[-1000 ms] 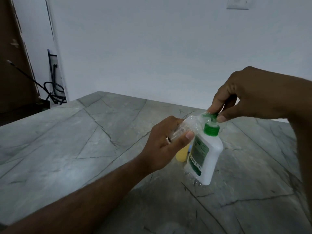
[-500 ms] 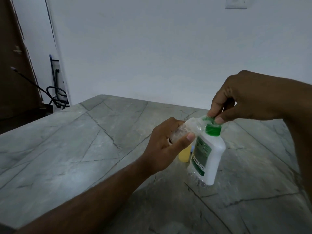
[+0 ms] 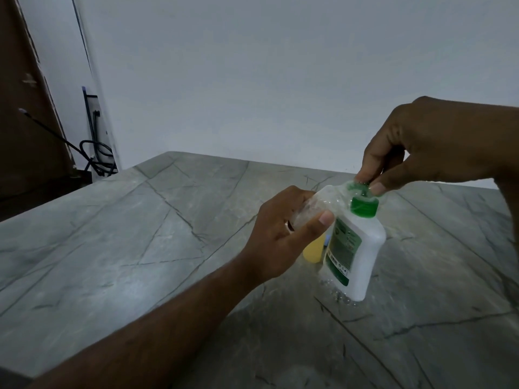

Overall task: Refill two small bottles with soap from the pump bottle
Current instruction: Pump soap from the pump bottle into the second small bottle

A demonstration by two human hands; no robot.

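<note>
A white pump bottle [image 3: 362,256] with a green collar and green label stands on the grey stone table [image 3: 140,248]. My right hand [image 3: 427,147] pinches its green pump head from above. My left hand [image 3: 283,237] grips a small clear bottle [image 3: 323,203], tilted with its mouth against the pump's nozzle. Behind my left hand stands a small yellow bottle [image 3: 313,249], mostly hidden.
A white wall runs behind the table's far edge. At the far left stand a brown door [image 3: 25,108] and black cables [image 3: 95,155] by the wall. Small wet drops lie on the table around the pump bottle's base.
Both hands and the bottles keep their hold and position. Only the camera view has shifted slightly.
</note>
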